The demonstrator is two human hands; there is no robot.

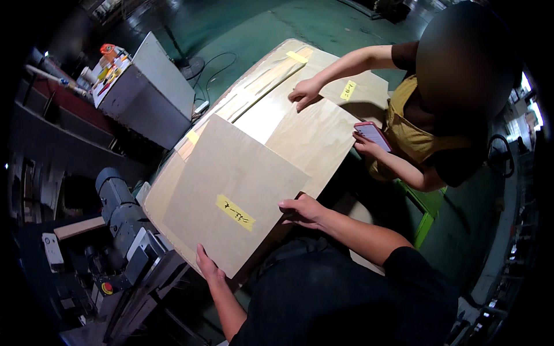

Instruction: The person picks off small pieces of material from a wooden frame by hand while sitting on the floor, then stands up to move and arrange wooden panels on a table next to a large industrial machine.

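Observation:
A square, thin plywood panel (231,167) lies tilted across the pile in front of me, with a strip of yellow tape (235,212) bearing handwriting on its face. My right hand (303,211) grips its right edge, thumb on top and the other fingers mostly hidden beneath. At the near left edge, my left hand (209,264) holds the panel, its fingers partly hidden underneath. Below and beyond is a stack of veneer sheets (323,138). A co-worker's hand (307,92) rests on that stack, while their other hand (369,144) holds a phone (374,135) in a red case.
A grey metal cabinet (147,95) with tools and bottles on top stands at the far left. Machinery with a motor (115,187) and a red button (107,288) is close on my left. A green metal frame (426,210) stands on the right, by the co-worker.

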